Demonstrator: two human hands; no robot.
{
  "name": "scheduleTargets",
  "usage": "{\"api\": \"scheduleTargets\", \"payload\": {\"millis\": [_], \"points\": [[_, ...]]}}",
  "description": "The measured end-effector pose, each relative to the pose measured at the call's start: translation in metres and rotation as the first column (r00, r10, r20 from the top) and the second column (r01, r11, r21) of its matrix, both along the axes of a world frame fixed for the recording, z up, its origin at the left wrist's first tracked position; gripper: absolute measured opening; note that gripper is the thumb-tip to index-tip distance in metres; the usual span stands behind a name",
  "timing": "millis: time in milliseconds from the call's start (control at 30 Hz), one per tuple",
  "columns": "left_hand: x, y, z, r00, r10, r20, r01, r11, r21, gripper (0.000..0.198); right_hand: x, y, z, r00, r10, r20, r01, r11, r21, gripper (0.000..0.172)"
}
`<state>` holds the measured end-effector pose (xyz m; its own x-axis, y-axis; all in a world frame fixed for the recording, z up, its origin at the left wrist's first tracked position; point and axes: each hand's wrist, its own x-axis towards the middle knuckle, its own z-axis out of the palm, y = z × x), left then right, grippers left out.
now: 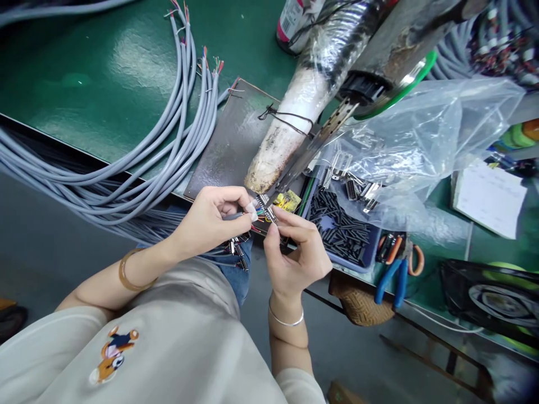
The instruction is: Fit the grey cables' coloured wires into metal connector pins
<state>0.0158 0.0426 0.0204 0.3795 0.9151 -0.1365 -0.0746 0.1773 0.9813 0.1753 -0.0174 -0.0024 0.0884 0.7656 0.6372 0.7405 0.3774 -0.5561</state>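
Observation:
My left hand point(213, 216) is closed in a pinch on the end of a grey cable point(236, 215) whose coloured wires fan out at its tip. My right hand point(295, 252) is closed too, its thumb and fingers pinching a small metal connector point(266, 209) against those wire ends. Both hands meet at the table's front edge, just below a wrapped white machine arm point(290, 129) with a perforated metal strip point(320, 137) running down to the connector.
A bundle of grey cables point(168, 140) lies across the green table point(105, 67) at left. A blue tray point(341, 230) of black parts, a clear plastic bag point(425, 146), blue pliers point(393, 278) and orange-handled cutters point(415, 258) sit at right.

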Motion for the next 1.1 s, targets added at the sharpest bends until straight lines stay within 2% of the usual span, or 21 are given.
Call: {"api": "scheduleTargets", "payload": {"millis": [133, 600, 900, 1100], "points": [[0.0004, -0.0001, 0.0034, 1.0, 0.008, -0.011, -0.007, 0.999, 0.046, 0.002, -0.0012, 0.0008, 0.0018, 1.0, -0.009, -0.022, 0.01, 1.0, 0.027, 0.017], [0.0005, 0.0012, 0.0035, 0.996, -0.015, -0.086, 0.018, 0.999, 0.028, 0.002, 0.0024, 0.0007, 0.0001, 1.0, 0.007, -0.003, -0.007, 1.0, 0.02, 0.017], [-0.0015, -0.0008, 0.0031, 0.999, -0.005, -0.044, 0.005, 1.0, 0.001, 0.003, -0.0005, 0.0002, -0.0021, 0.999, 0.009, -0.05, -0.009, 1.0, 0.004, 0.016], [-0.0018, -0.0044, -0.0035, 0.999, 0.045, -0.023, -0.046, 0.999, -0.02, 0.007, -0.0023, -0.0011, -0.0048, 0.991, 0.001, -0.131, -0.005, 1.0, -0.028, 0.015]]}}
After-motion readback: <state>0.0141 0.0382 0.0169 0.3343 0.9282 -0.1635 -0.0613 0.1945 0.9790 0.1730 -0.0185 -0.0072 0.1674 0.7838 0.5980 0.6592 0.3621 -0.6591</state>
